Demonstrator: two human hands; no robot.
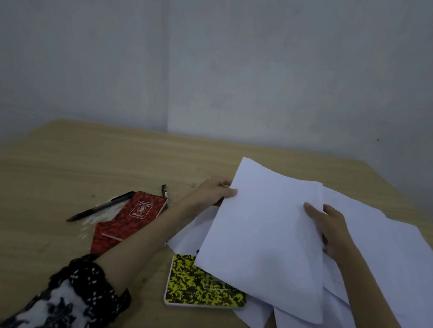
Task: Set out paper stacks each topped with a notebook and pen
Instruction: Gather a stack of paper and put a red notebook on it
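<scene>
Both hands' fingers grip paper sheaf (266,237) edges: left hand (214,191), right hand (332,229) | table (84,156) far-left bare

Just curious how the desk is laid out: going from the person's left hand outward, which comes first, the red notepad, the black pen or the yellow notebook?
From the left hand:
1. Red notepad, just to its left.
2. Yellow notebook, nearer the person.
3. Black pen, farthest left.

Plain office-like rm; wood desk (105,153), bare wall (246,61)
</scene>
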